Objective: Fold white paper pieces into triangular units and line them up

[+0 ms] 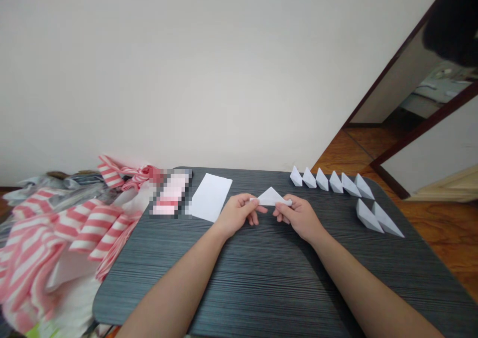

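A small piece of folded white paper (272,196), peaked at the top with a straight strip along its base, is held up between my two hands. My left hand (239,212) pinches its left end between thumb and fingers. At the other end, my right hand (297,215) grips it the same way, thumb on top. Left of my left hand lies a stack or sheet of flat white paper (211,197). Several folded paper boats (320,179) stand in a row at the back right, and two more paper boats (379,219) sit nearer.
The dark wood-grain table (254,288) stands against a pale wall (224,74). A pixelated pink and white item (171,193) lies at its back left. Red-and-white striped cloth (41,248) is heaped beside the left edge. Wooden floor (448,233) shows at the right.
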Demonstrator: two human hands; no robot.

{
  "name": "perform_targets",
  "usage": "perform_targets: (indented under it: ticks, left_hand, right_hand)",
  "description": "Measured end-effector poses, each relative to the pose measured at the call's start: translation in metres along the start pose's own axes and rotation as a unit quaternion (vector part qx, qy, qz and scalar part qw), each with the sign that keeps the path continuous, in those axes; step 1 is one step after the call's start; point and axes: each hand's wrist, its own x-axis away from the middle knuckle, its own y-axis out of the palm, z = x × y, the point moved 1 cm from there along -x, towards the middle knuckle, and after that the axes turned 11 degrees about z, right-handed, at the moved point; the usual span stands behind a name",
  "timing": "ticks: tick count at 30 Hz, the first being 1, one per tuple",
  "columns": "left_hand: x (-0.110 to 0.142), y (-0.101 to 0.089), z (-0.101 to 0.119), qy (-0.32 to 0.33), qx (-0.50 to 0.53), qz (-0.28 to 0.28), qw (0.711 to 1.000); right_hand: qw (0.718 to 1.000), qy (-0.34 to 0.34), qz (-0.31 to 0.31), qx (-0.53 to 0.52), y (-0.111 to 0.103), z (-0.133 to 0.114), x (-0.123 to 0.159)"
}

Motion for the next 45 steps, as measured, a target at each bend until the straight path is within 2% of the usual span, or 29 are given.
perform_targets:
  ticks: [6, 16, 20, 28, 36, 45]
  left_hand:
    - [-0.0006, -0.0029, 0.0015, -0.018, 0.019, -0.003, 1.000]
    - [-0.0023, -0.0019, -0.0039, 0.015, -0.024, 0.017, 0.999]
    - [-0.0013, -0.0009, -0.0038, 0.024, -0.056, 0.008, 0.998]
    - [-0.0010, 0.0008, -0.0015, 0.016, -0.031, 0.003, 0.999]
    - [0.0002, -0.0001, -0.0009, 0.028, -0.096, -0.018, 0.995]
    - [0.0018, 0.0016, -0.0010, 0.030, -0.094, -0.012, 0.995]
  right_hand:
    - [1.000, 0.007, 0.005, -0.009, -0.0007, 0.0010, 0.0002]
    - [0.999, 0.030, 0.014, -0.020, 0.0012, 0.0030, -0.0014]
    - [0.998, 0.048, 0.021, -0.035, 0.0006, 0.0024, -0.0016]
    - [0.995, 0.065, 0.012, -0.071, 0.0012, -0.0001, -0.0010]
    - [0.996, 0.064, -0.017, -0.052, 0.0050, -0.0020, -0.0003]
    - [0.996, 0.069, -0.031, -0.043, 0.0070, -0.0015, 0.0010]
